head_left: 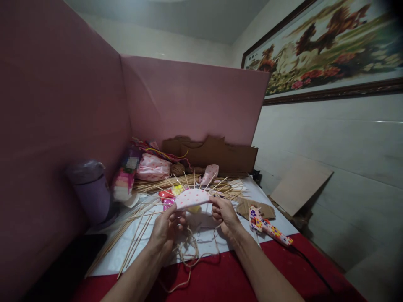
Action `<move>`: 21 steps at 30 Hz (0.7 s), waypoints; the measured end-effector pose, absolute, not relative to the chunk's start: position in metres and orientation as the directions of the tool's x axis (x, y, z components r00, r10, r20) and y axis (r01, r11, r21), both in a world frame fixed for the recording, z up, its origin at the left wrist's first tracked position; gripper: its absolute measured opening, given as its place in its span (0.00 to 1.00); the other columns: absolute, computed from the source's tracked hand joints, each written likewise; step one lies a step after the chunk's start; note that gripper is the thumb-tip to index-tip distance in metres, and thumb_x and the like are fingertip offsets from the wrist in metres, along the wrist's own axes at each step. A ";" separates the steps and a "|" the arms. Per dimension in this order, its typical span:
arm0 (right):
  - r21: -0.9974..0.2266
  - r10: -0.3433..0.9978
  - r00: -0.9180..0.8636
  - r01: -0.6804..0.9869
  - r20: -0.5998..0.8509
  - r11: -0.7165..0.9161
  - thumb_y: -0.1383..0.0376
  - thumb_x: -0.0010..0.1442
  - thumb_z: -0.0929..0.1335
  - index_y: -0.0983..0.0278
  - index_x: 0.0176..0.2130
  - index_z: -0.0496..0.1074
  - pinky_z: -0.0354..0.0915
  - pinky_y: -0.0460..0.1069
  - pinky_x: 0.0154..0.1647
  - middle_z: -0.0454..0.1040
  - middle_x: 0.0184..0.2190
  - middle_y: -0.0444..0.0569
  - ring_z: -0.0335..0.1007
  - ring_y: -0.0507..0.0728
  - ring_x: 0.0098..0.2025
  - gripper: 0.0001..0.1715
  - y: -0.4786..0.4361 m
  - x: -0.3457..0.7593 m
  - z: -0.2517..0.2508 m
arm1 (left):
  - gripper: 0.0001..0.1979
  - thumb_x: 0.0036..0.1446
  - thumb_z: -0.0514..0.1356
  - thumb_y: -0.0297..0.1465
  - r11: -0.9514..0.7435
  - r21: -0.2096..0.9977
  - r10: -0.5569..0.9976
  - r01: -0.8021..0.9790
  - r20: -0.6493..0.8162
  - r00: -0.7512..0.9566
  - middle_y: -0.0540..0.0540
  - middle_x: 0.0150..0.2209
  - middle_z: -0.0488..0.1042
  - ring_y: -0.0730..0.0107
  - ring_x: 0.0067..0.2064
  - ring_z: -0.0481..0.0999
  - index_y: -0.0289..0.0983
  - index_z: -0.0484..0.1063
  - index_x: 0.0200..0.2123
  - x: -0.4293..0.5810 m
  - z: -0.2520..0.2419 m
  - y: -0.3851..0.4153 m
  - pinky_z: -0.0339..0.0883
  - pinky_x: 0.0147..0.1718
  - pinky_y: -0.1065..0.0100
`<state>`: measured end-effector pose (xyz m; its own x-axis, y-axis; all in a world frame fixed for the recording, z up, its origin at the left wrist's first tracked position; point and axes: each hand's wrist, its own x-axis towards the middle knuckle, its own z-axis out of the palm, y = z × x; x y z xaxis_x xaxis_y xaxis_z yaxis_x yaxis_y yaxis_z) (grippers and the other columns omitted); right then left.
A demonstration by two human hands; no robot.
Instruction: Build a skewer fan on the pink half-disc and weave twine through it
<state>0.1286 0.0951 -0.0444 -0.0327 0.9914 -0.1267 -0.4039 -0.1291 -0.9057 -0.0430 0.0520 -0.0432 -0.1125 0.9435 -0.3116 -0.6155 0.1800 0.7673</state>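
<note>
Between my two hands is a half-round piece (192, 199) covered in white cloth with pink dots, its straight edge toward me. Thin wooden sticks (186, 179) fan out from its curved edge. My left hand (171, 224) pinches the left corner, with the thumb on top. My right hand (223, 214) pinches the right corner between thumb and fingers. Loose jute twine (190, 247) hangs and coils below the piece, between my wrists. Behind the piece lie small red, yellow and pink packets (168, 203), partly covered.
A flowered glue gun (269, 226) with a black cord rests at the right by a cardboard scrap (262, 208). Loose sticks (138, 239) lie at the left, near a purple bin (92, 193). Torn cardboard (217, 157) and a twine ball (177, 169) stand at the back.
</note>
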 end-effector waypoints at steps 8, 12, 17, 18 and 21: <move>-0.890 0.978 -0.056 -0.407 -0.202 -0.207 0.61 0.53 0.69 0.63 0.25 0.60 0.35 0.38 0.10 0.48 0.09 0.30 0.36 0.42 0.10 0.15 0.099 0.127 -0.049 | 0.05 0.57 0.57 0.26 0.086 0.823 0.962 -0.561 -0.215 -0.167 0.44 0.25 0.73 0.78 0.18 0.70 0.29 0.70 0.33 -0.044 -0.049 0.059 0.60 0.14 0.77; -0.870 0.947 -0.094 -0.375 -0.308 -0.320 0.61 0.58 0.66 0.62 0.25 0.57 0.34 0.37 0.10 0.47 0.09 0.30 0.35 0.42 0.10 0.15 0.103 0.127 -0.051 | 0.06 0.58 0.56 0.24 0.123 0.812 0.958 -0.570 -0.247 -0.145 0.45 0.21 0.71 0.78 0.18 0.69 0.28 0.70 0.30 -0.045 -0.052 0.066 0.61 0.14 0.78; -0.856 0.904 -0.206 -0.296 -0.375 -0.423 0.62 0.60 0.64 0.63 0.24 0.58 0.37 0.37 0.10 0.53 0.13 0.33 0.40 0.42 0.11 0.15 0.095 0.127 -0.050 | 0.09 0.60 0.54 0.22 0.163 0.798 0.944 -0.581 -0.297 -0.143 0.44 0.20 0.72 0.79 0.18 0.69 0.29 0.68 0.27 -0.046 -0.050 0.068 0.64 0.16 0.79; -0.862 0.900 -0.230 -0.277 -0.370 -0.425 0.64 0.59 0.64 0.64 0.24 0.58 0.37 0.37 0.10 0.54 0.14 0.34 0.42 0.43 0.11 0.14 0.092 0.126 -0.050 | 0.09 0.60 0.54 0.22 0.175 0.796 0.940 -0.579 -0.309 -0.141 0.44 0.20 0.72 0.79 0.18 0.69 0.29 0.68 0.27 -0.046 -0.049 0.067 0.64 0.17 0.78; -0.900 0.910 -0.277 -0.222 -0.310 -0.374 0.68 0.55 0.65 0.64 0.23 0.59 0.37 0.39 0.12 0.56 0.14 0.35 0.43 0.43 0.12 0.12 0.085 0.123 -0.047 | 0.09 0.59 0.55 0.24 0.255 0.786 0.923 -0.562 -0.371 -0.100 0.42 0.20 0.73 0.78 0.17 0.69 0.28 0.69 0.27 -0.046 -0.045 0.061 0.64 0.16 0.78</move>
